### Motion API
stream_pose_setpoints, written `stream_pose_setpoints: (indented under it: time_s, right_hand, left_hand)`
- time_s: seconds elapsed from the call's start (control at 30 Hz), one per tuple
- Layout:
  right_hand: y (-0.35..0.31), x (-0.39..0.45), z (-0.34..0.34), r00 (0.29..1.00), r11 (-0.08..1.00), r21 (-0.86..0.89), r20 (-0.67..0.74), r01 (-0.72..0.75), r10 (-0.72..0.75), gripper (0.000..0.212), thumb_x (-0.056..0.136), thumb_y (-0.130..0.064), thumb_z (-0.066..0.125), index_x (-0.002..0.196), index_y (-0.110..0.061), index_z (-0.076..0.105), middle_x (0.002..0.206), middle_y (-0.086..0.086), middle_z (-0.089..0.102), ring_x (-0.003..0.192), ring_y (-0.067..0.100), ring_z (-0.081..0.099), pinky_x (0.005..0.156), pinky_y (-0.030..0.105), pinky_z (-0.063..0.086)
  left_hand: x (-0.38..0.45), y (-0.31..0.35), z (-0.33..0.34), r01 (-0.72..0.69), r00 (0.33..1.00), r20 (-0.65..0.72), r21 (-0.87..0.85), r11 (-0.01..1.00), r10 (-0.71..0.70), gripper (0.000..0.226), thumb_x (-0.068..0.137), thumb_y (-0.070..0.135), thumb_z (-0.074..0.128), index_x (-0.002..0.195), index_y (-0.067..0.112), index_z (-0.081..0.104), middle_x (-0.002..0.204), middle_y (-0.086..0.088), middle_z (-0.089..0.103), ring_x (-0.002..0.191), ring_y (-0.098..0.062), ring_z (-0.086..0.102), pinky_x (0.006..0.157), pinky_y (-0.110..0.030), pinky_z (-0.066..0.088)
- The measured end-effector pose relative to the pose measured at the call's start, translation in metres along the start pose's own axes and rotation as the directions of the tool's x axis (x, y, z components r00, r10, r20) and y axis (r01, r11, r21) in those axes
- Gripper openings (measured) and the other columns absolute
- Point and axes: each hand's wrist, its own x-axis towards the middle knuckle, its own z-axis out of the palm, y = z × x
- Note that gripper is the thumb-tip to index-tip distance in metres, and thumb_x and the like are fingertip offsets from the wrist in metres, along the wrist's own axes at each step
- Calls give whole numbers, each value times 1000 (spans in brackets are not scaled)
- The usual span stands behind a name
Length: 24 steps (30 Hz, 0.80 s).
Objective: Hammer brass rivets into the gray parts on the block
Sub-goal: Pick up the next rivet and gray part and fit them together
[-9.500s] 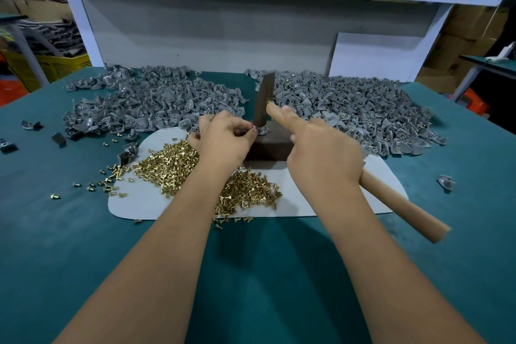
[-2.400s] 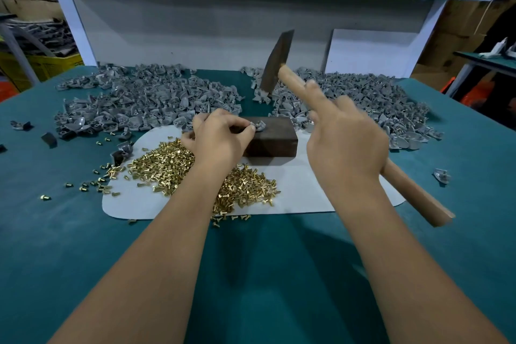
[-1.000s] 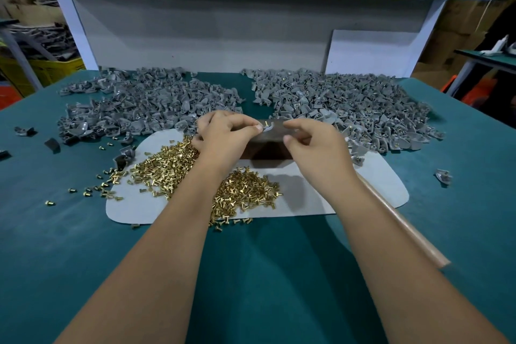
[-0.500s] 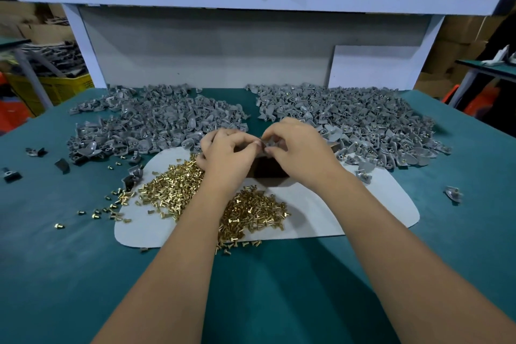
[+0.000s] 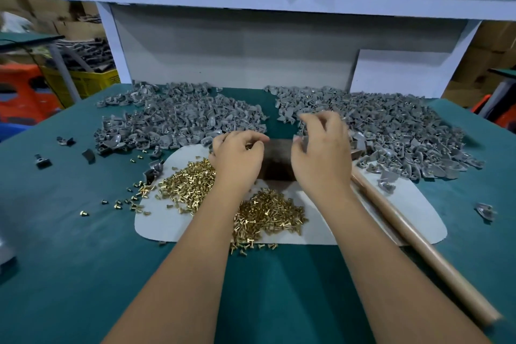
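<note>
Your left hand [image 5: 237, 160]: curled by the rivets [image 5: 268, 212], contents hidden
Your right hand [image 5: 321, 159]: loosely curled, hammer [image 5: 413, 234] beside it
Left: many gray parts [image 5: 173, 123] beyond your hands

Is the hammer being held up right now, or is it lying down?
Lying down. The hammer rests on the table, its wooden handle stretched flat beside the right hand, which does not grip it.

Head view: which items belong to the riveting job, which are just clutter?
Job:
block
brass rivets
gray parts
hammer handle
white mat
left hand
right hand

Clutter:
yellow crate
orange stool
shelf
</note>
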Motion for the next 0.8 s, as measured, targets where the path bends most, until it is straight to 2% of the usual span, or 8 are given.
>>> stream_pose_setpoints:
  time_s: [0.1, 0.27, 0.37, 0.43, 0.53, 0.63, 0.7, 0.8]
  right_hand:
    - [-16, -12, 3, 979, 984, 100, 130, 147, -159, 24, 91, -17, 53, 112, -17, 65, 107, 2, 57, 103, 19, 50, 86, 33, 43]
    - [-40, -34, 9, 867, 919, 147, 304, 367, -395, 18, 89, -14, 53, 99, -9, 68, 95, 4, 59, 97, 23, 49, 77, 38, 44]
    - [-49, -38, 9, 831, 876, 182, 278, 447, -482, 18, 88, -11, 56, 98, -10, 71, 90, 3, 63, 90, 22, 53, 76, 34, 47]
    - [-52, -40, 9, 818, 862, 210, 277, 461, -505, 16, 88, -11, 58, 97, -12, 72, 90, 3, 64, 90, 22, 54, 75, 32, 46]
    - [-54, -43, 11, 776, 846, 223, 336, 484, -533, 18, 89, -11, 57, 98, -12, 72, 91, 2, 64, 92, 22, 55, 75, 31, 46]
    - [-53, -42, 11, 777, 848, 230, 339, 477, -530, 18, 89, -10, 56, 98, -11, 72, 90, 3, 64, 91, 24, 55, 76, 36, 48]
    - [-53, -42, 10, 796, 851, 244, 307, 464, -522, 16, 87, -7, 59, 96, -10, 72, 88, 3, 66, 88, 25, 57, 75, 37, 49]
    - [-52, -43, 9, 797, 851, 256, 305, 459, -522, 18, 86, -6, 61, 98, -11, 73, 89, 1, 67, 87, 23, 58, 74, 33, 49]
  left_hand:
    - [5, -2, -7, 4, 1000, -12, -47, 999, -4, 31, 92, 15, 50, 83, 39, 67, 102, 16, 62, 124, -21, 44, 107, -47, 37]
    - [17, -8, -34, 88, 989, -107, -146, 985, -104, 37, 93, 10, 46, 79, 37, 67, 95, 7, 72, 93, -30, 62, 102, -54, 43]
    - [28, -20, -56, 247, 949, -236, 139, 959, -210, 33, 91, 17, 44, 94, 38, 69, 131, 0, 60, 136, -28, 36, 111, -52, 18]
    - [36, -28, -71, 445, 895, -205, 382, 810, -395, 38, 93, 25, 41, 123, 37, 61, 157, -7, 29, 149, -31, 5, 114, -63, 5]
    - [44, -40, -82, 537, 822, -92, 455, 710, -562, 49, 97, 34, 37, 144, 24, 43, 159, -13, 23, 147, -38, 14, 115, -64, 14]
    - [51, -43, -82, 411, 895, 38, 317, 855, -444, 43, 96, 30, 42, 137, 19, 51, 134, -11, 55, 119, -33, 50, 102, -44, 40]
    - [54, -42, -83, 359, 926, 0, 312, 880, -378, 38, 94, 29, 42, 128, 23, 59, 118, -10, 61, 118, -34, 51, 99, -41, 41]
    - [65, -57, -95, 303, 952, -122, 504, 809, -280, 37, 94, 34, 39, 125, 32, 60, 147, -10, 46, 147, -36, 19, 119, -60, 4]
